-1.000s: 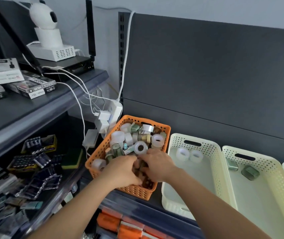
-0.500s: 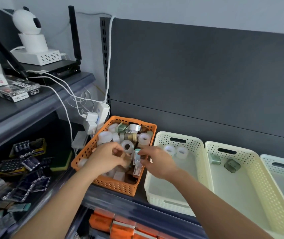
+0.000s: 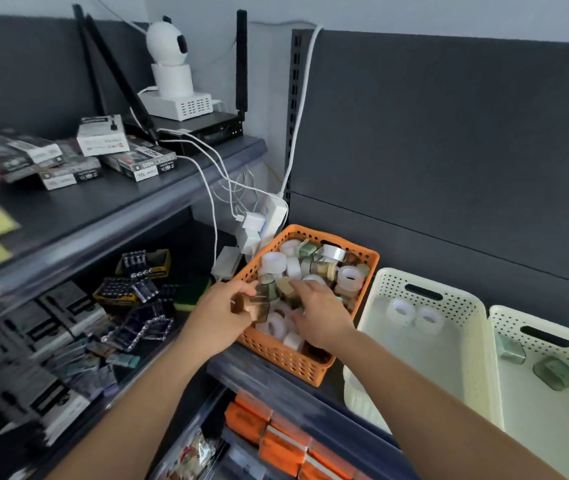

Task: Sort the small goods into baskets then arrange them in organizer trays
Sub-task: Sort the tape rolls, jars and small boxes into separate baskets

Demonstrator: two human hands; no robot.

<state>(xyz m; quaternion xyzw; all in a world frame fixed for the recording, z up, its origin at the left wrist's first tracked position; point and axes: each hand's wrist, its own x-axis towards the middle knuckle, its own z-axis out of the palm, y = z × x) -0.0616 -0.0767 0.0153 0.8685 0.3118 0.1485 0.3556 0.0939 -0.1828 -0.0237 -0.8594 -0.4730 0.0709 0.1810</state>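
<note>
the orange basket (image 3: 286, 358) sits on the dark shelf (image 3: 314, 407), heaped with tape rolls (image 3: 349, 277) in clear, white, green and tan. both hands are at its near left corner, close together but not touching. the left hand (image 3: 219, 318) hangs over the basket's left rim with its fingers curled round a brown tape roll (image 3: 253, 306), lifted just above the heap. the right hand (image 3: 323, 318) lies inside the basket, fingers stretched loosely over the rolls and thumb out to the left; it grips nothing that shows.

just right of the orange basket, touching or nearly so, stands a cream basket (image 3: 425, 275) with two clear tape rolls (image 3: 400, 311) side by side near its far wall. beside that is a second cream basket (image 3: 504, 318) holding two greenish pieces (image 3: 556, 375), well apart from each other.

crowding the orange basket's far left corner are a white power strip (image 3: 274, 214) and plugged-in chargers (image 3: 252, 221), with white cables (image 3: 207, 188) running up to the upper shelf (image 3: 110, 209). on that shelf are a white camera (image 3: 169, 46) on a black router (image 3: 210, 128), and flat boxes (image 3: 103, 135). to the left, lower down, lie battery packs (image 3: 137, 268) and a green sponge (image 3: 195, 292). orange packets (image 3: 276, 441) fill the level below.
</note>
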